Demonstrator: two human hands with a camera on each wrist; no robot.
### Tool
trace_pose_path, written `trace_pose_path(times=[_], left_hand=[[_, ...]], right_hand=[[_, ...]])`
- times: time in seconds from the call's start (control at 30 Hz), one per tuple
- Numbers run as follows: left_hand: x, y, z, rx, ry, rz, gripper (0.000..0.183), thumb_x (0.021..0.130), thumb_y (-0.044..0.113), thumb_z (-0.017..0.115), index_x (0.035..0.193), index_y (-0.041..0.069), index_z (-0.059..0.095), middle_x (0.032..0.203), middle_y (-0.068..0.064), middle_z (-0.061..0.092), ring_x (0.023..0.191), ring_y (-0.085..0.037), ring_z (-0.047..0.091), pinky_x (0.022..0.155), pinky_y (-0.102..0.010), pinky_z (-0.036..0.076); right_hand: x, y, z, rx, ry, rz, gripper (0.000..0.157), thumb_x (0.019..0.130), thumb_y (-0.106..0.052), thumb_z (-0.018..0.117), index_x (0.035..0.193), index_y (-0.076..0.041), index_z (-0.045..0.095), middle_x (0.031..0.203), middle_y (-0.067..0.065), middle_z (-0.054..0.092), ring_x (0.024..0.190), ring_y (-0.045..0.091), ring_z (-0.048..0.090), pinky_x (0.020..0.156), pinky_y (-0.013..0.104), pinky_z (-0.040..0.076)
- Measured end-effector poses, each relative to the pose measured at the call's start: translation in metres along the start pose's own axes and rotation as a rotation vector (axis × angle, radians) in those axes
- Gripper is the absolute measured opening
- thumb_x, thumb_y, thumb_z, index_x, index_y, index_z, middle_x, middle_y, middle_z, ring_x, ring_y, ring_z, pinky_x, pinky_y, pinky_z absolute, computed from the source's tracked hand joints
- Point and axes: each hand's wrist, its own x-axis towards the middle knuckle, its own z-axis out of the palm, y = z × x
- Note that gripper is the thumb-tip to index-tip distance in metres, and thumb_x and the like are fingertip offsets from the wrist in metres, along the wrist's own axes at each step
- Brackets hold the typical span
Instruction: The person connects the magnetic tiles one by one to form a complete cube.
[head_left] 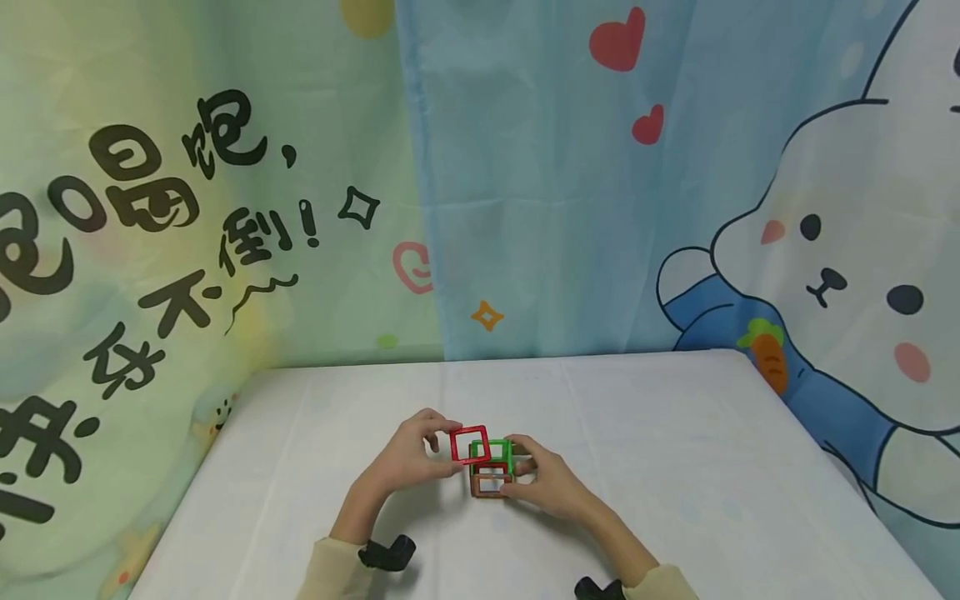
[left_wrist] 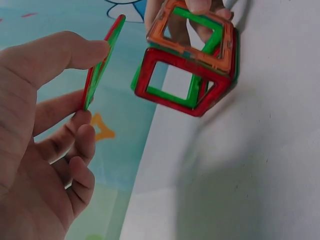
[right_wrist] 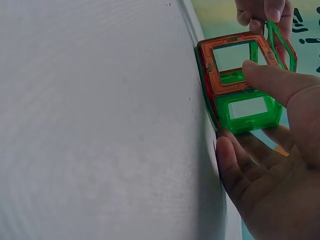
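My left hand (head_left: 416, 454) pinches a square magnetic tile frame (head_left: 453, 447) between thumb and fingertips; in the left wrist view this piece (left_wrist: 102, 62) is seen edge-on, red on one side and green on the other. To its right, my right hand (head_left: 551, 483) holds a cube of magnetic tiles (head_left: 492, 495), with orange, red and green open frames. In the right wrist view, the thumb presses on the orange frame (right_wrist: 212, 75), and the other fingers reach below the green side (right_wrist: 250, 123). The held tile overlaps the cube's upper left in the head view.
A white-covered table (head_left: 712, 467) lies under both hands. Behind it hangs a printed curtain (head_left: 525, 208) with hearts, lettering and a cartoon animal. Black wrist mounts (head_left: 386, 554) sit on both forearms, by the light sleeves (head_left: 337, 571).
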Motion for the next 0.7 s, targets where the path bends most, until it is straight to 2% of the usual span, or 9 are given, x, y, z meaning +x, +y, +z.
trace_pose_path(times=[0.33, 0.7], left_hand=[[0.009, 0.002, 0.014, -0.025, -0.074, 0.028, 0.047, 0.074, 0.023, 0.084, 0.117, 0.012, 0.07, 0.103, 0.005, 0.057, 0.083, -0.015, 0.054, 0.067, -0.029, 0.049], [0.014, 0.004, 0.02, -0.022, -0.101, 0.053, 0.047, 0.073, 0.02, 0.085, 0.117, 0.012, 0.07, 0.101, 0.007, 0.057, 0.08, -0.012, 0.055, 0.067, -0.027, 0.049]], right_hand=[[-0.001, 0.0, -0.004, 0.026, -0.019, -0.013, 0.066, 0.082, -0.013, 0.078, 0.138, -0.005, 0.044, 0.129, 0.016, 0.055, 0.099, 0.022, 0.06, 0.074, 0.033, 0.049], [-0.002, 0.001, -0.004, 0.038, -0.027, -0.028, 0.067, 0.083, -0.014, 0.078, 0.14, -0.003, 0.043, 0.13, 0.016, 0.054, 0.099, 0.023, 0.06, 0.073, 0.031, 0.049]])
